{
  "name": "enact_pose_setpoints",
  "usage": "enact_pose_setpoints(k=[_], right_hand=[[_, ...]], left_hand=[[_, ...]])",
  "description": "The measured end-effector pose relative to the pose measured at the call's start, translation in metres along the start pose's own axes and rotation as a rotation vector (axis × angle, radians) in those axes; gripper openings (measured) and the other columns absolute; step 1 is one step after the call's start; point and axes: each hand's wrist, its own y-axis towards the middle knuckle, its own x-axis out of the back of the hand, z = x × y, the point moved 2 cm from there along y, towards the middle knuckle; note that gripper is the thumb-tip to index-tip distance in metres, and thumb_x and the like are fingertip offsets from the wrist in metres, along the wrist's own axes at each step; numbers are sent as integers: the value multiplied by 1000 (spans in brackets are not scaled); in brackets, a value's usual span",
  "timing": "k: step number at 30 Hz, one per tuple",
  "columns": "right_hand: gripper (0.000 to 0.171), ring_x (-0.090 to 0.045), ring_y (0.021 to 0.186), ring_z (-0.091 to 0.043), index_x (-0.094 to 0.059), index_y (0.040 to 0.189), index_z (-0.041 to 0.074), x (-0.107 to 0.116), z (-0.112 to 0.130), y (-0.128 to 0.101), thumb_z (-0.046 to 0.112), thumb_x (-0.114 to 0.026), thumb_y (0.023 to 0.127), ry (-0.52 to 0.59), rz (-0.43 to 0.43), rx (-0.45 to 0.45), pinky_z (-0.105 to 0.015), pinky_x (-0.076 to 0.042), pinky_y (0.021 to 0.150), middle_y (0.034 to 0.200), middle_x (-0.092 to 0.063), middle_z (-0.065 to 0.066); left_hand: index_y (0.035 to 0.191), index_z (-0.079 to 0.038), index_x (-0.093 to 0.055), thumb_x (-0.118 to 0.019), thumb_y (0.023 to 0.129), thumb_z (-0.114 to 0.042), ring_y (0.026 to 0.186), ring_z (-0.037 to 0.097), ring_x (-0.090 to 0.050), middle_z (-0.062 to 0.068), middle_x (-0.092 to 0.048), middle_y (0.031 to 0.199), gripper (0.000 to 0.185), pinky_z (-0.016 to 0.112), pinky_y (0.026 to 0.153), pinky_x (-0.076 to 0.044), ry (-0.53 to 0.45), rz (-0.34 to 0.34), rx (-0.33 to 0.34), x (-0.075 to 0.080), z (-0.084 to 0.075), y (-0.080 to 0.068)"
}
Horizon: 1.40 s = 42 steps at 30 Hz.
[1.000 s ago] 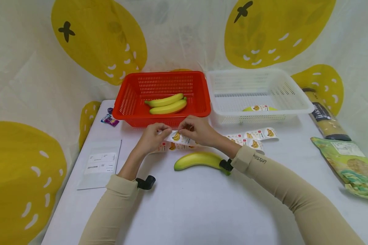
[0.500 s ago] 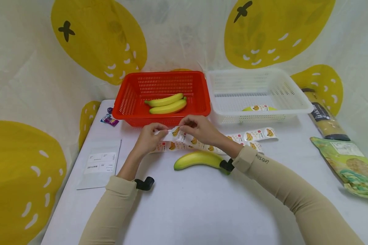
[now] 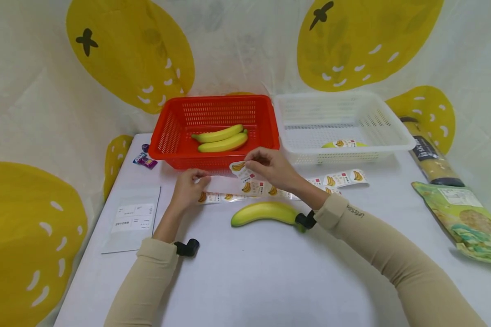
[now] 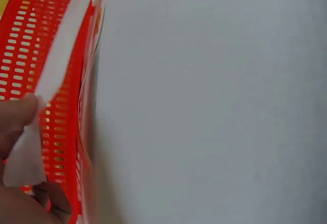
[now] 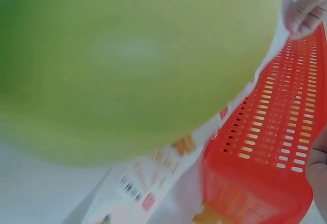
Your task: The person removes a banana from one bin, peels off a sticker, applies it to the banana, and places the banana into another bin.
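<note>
My left hand point(image 3: 187, 188) pinches the bare end of the white backing strip point(image 3: 222, 184), which shows close up in the left wrist view point(image 4: 61, 50). My right hand point(image 3: 276, 170) pinches a peeled banana-print sticker point(image 3: 240, 170) by its edge, above the strip. Farther right, the strip still carries stickers point(image 3: 266, 188) with bananas and red squares. Below both hands a banana point(image 3: 263, 213) lies on the table, under the right wrist; its close green-yellow side point(image 5: 127, 65) fills much of the right wrist view.
Behind the hands stands a red basket point(image 3: 212, 157) with two bananas point(image 3: 222, 142). Right of it, a white basket point(image 3: 352, 150) holds a labelled banana point(image 3: 343, 144). More sticker strips point(image 3: 343, 178), a flat pouch point(image 3: 135, 218), small candies point(image 3: 147, 161), a jar point(image 3: 433, 154) and a green bag point(image 3: 464, 218) lie around.
The sticker has come off the backing and moved up and right with my right hand. My left hand has shifted left, leaving a bare stretch of backing between the hands.
</note>
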Motion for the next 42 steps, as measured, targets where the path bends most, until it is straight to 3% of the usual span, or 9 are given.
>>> enact_pose_setpoints(k=[7, 18, 23, 27, 30, 34, 42], right_hand=[[13, -59, 87, -21, -67, 109, 1, 4, -2, -4, 10, -65, 99, -11, -9, -1, -21, -52, 77, 101, -67, -17], [14, -61, 88, -22, -68, 110, 1, 9, -2, -9, 10, -65, 99, -19, -8, -29, -24, -54, 79, 103, -68, -15], [14, -60, 87, -20, -68, 110, 0, 13, -2, -12, 10, -65, 100, -25, -21, -36, -25, -54, 79, 105, -69, -17], [15, -61, 86, -17, -67, 110, -1, 15, 0, -17, 9, -65, 99, -20, -23, -45, -24, -55, 80, 105, -68, -16], [14, -61, 84, -16, -67, 109, -1, 17, 3, -23, 8, -65, 99, -14, -19, -37, -23, -55, 77, 103, -68, -15], [14, -60, 80, -19, -67, 109, -1, 19, 7, -30, 9, -65, 99, -33, -14, -19, -23, -54, 73, 99, -67, -16], [13, -62, 84, -36, -69, 108, 3, 21, 13, -42, 12, -65, 99, -76, -11, -37, -30, -55, 75, 96, -69, -16]], left_hand=[[114, -8, -74, -64, 100, -23, 127, 32, -43, 11, -64, 117, 22, 58, 115, -30, 46, -32, 85, 1, 5, 0], [114, -7, -75, -67, 98, -28, 135, 36, -36, 15, -60, 127, 28, 70, 114, -16, 105, -69, 105, 2, -3, -1], [115, -5, -75, -68, 98, -27, 127, 34, -42, 16, -65, 122, 29, 60, 110, -27, 103, -122, 23, 2, -15, -4], [116, -7, -75, -66, 100, -27, 102, 27, -54, 13, -69, 106, 28, 39, 88, -46, 54, -114, -88, -1, -41, -13], [116, -8, -74, -66, 100, -27, 87, 23, -53, 10, -68, 98, 27, 29, 73, -44, 23, -95, -199, -6, -66, -18], [111, -9, -75, -69, 97, -27, 81, 22, -51, 7, -68, 94, 23, 28, 70, -41, 15, -34, -323, -12, -93, -25], [101, -10, -74, -73, 95, -24, 85, 24, -56, 3, -69, 91, 15, 33, 75, -47, 60, 112, -341, -23, -113, -31]])
